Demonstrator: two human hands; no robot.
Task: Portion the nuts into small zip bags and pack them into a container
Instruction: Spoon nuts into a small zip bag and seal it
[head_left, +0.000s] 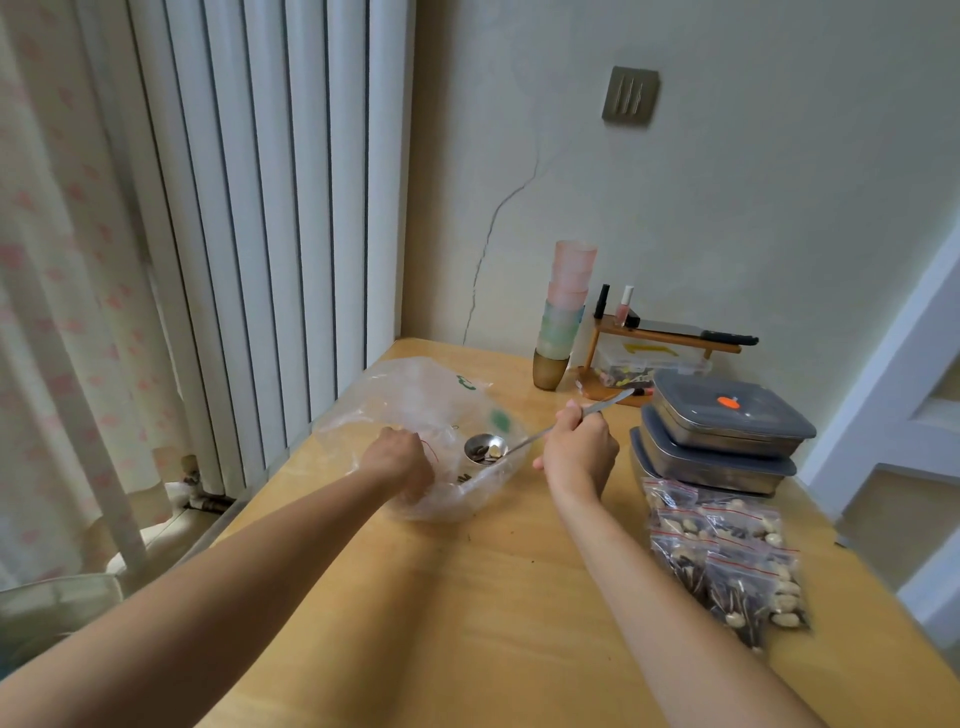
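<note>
A large clear plastic bag (415, 400) lies open at the table's far left. My left hand (400, 462) grips the bag's near edge, fingers curled into the plastic. My right hand (579, 449) holds the handle of a metal spoon (485, 448), whose bowl sits inside the bag with a few nuts in it. Several small filled zip bags (727, 556) with red seals lie in a pile at the right. Behind them stand three stacked metal containers with grey lids (727, 421).
The wooden table (467, 623) meets a wall at the back. A stack of pastel cups (563, 312) and a small wooden shelf (670, 338) with little bottles stand at the back. A radiator and curtain are at the left.
</note>
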